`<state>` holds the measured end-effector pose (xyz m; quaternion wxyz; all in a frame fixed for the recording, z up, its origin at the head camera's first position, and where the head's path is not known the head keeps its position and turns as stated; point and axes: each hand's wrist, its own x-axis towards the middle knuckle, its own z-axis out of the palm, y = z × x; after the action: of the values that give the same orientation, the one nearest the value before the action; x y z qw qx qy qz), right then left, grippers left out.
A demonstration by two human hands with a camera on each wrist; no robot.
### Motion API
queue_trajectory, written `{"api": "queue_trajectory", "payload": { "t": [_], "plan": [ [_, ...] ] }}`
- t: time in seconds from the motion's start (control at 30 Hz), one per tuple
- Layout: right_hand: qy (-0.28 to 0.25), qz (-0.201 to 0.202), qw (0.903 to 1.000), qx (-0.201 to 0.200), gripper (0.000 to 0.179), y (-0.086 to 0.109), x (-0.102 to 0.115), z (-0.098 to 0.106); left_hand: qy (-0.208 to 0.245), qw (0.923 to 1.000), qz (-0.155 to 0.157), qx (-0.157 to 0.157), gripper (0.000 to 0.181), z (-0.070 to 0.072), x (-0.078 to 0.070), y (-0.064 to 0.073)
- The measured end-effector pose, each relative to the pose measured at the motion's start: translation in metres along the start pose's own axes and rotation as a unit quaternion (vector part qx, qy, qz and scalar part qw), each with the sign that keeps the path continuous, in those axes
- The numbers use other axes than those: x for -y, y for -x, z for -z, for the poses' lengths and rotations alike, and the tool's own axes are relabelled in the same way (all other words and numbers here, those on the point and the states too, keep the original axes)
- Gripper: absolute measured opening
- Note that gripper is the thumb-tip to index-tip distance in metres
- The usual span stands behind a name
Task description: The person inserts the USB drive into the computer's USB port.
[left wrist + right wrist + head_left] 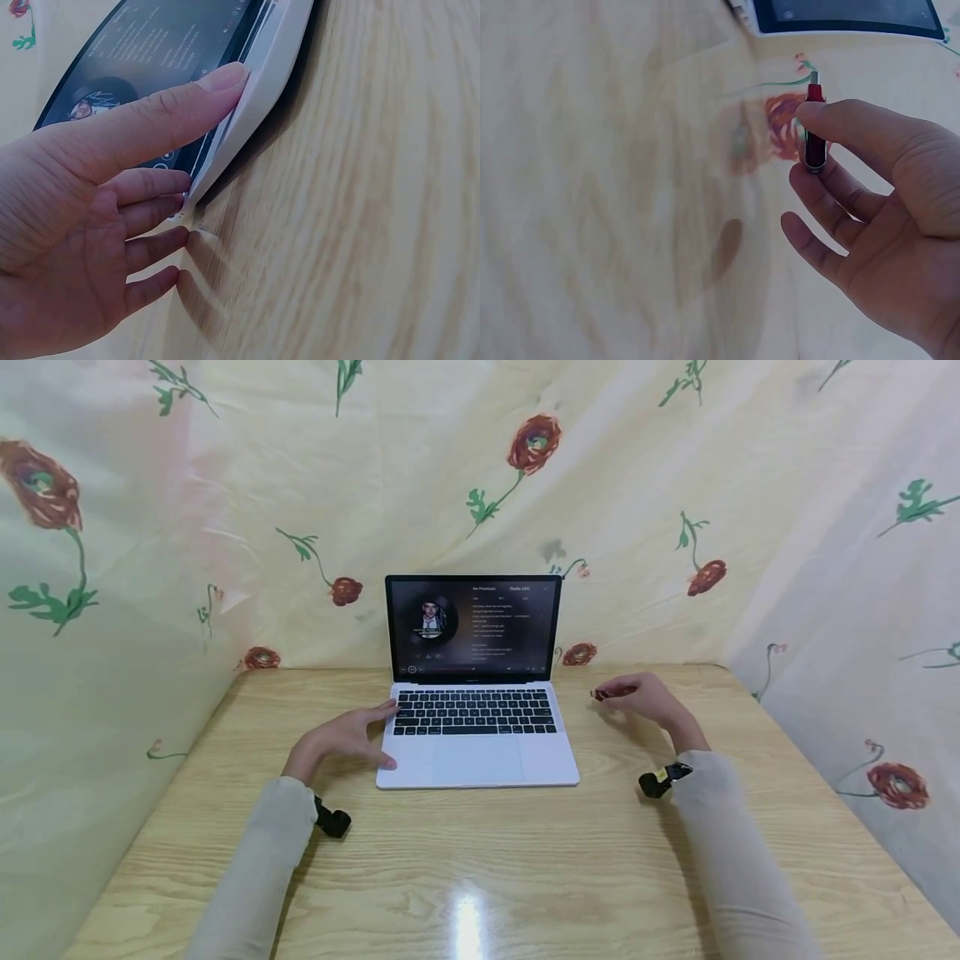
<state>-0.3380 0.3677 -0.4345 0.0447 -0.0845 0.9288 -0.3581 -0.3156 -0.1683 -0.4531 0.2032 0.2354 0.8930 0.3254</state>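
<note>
An open silver laptop [476, 760] stands on the wooden table, its screen [476, 627] lit with a dark music player page. My left hand [348, 735] rests at the laptop's left side. Its thumb [225, 77] lies on the body's upper face near the front corner, and the other fingers reach to the left edge, fairly straight. To the right of the laptop, my right hand [641, 697] is raised a little over the table. Between thumb and fingers it pinches a small dark-red USB flash drive [815, 139], metal plug pointing toward the laptop, apart from it.
The wooden table [480, 860] extends in front of the laptop and to both sides. Behind and beside it hangs a pale cloth [420, 485] with red flowers. Black wrist cameras sit on both sleeves, the left one [333, 822] low over the table.
</note>
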Motion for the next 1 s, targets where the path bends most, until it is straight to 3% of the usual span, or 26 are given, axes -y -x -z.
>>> {"api": "queue_trajectory", "payload": {
  "t": [0.47, 1.0],
  "plan": [
    [-0.036, 0.01, 0.9993, -0.005, 0.033, -0.019, 0.005, -0.008, -0.006, 0.9999, 0.011, 0.002, 0.114, 0.0, -0.002, 0.0],
    [-0.004, 0.033, 0.9994, 0.0, 0.029, -0.032, 0.009, -0.024, -0.006, 0.9998, 0.021, -0.001, 0.114, -0.001, -0.003, 0.001]
  ]
}}
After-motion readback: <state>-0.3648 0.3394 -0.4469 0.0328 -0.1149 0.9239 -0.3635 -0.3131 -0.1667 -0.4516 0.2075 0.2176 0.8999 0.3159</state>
